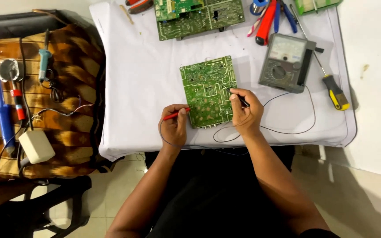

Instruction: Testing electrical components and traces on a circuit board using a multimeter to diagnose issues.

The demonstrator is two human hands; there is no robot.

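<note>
The left hand [174,127] rests at the lower left corner of the green circuit board [207,90], fingers curled narrow around a red probe [175,115] whose tip touches the board's left edge. Its forearm runs down and left out of the bottom of the view. To the right of the board's lower half, the right hand [246,111] pinches a black probe [242,100] between thumb and fingers, the tip set on the board's right side; that forearm slants down to the right. Thin dark leads [287,131] loop below the board and run right toward the grey analogue meter [286,63], which lies just right of the board; where they plug in is hard to make out. The board lies flat on the white-covered worktop [137,79], solder side up, green with pale traces and many small points. Above it, a second, larger circuit board [199,16] is cut off by the top edge.
</note>
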